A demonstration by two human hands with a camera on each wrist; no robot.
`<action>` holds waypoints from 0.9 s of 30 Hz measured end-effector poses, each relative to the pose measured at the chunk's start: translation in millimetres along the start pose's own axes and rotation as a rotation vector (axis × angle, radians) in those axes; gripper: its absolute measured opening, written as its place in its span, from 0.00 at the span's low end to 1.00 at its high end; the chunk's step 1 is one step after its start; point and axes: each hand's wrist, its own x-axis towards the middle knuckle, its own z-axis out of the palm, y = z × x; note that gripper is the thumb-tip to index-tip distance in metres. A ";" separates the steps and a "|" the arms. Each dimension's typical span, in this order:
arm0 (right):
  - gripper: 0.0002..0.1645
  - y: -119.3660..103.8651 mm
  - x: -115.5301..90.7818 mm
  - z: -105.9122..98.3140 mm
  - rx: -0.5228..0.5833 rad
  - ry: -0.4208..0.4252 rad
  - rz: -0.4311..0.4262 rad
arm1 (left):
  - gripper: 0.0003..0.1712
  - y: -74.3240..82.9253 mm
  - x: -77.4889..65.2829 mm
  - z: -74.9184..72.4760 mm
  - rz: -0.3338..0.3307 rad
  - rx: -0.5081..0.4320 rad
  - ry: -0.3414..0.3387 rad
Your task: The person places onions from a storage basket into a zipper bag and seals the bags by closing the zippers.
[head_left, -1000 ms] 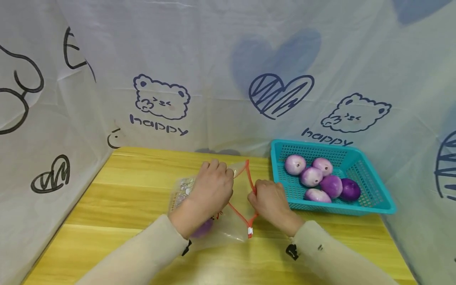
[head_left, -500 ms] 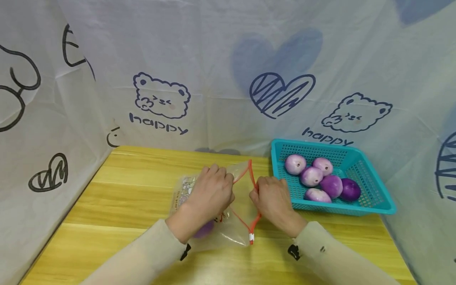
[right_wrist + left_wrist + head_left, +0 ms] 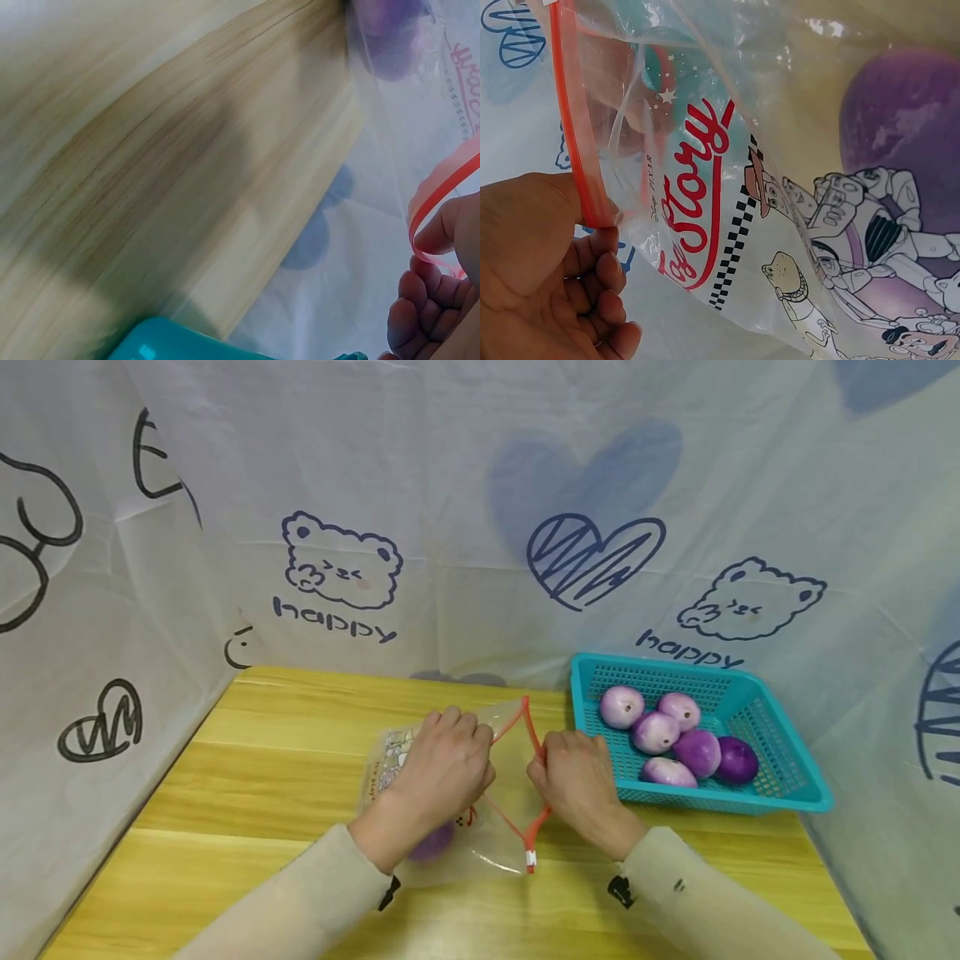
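Observation:
A clear plastic zip bag (image 3: pixel 487 852) with printed cartoon figures and a red zip edge is held with its mouth parted. My left hand (image 3: pixel 448 764) pinches one side of that mouth between thumb and finger, as the left wrist view shows. Opposite it, my right hand (image 3: pixel 576 777) pinches the other red edge (image 3: pixel 442 180). A white slider (image 3: pixel 531 858) sits at the near end of the zip. Inside the bag lies at least one purple onion (image 3: pixel 900 112), partly hidden in the head view by my left forearm.
A teal plastic basket (image 3: pixel 795 777) stands right of my right hand, with several purple onions (image 3: pixel 697 753) in it. Everything rests on a yellow wood-grain table (image 3: pixel 262 760). A printed white cloth (image 3: pixel 465 527) hangs behind and along the sides.
Both hands and the bag have shifted slightly to the right and nearer over the last second. Both grips on the bag's mouth stay the same, and the basket has not moved.

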 end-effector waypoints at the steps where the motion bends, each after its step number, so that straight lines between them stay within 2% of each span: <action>1: 0.12 0.4 -0.1 0.3 -0.002 0.005 -0.004 | 0.15 -0.2 0.1 0.1 -0.001 -0.001 0.000; 12: 0.12 3.1 1.0 2.2 -0.044 0.060 -0.068 | 0.14 -0.9 0.9 -1.2 -0.013 -0.016 -0.010; 22: 0.12 9.5 4.5 -0.8 -0.120 0.207 -0.247 | 0.13 -1.7 0.3 0.4 -0.020 -0.038 0.014; 27: 0.13 14.8 9.0 -9.6 -0.125 0.223 -0.337 | 0.14 -2.2 -1.1 1.0 -0.022 -0.044 0.026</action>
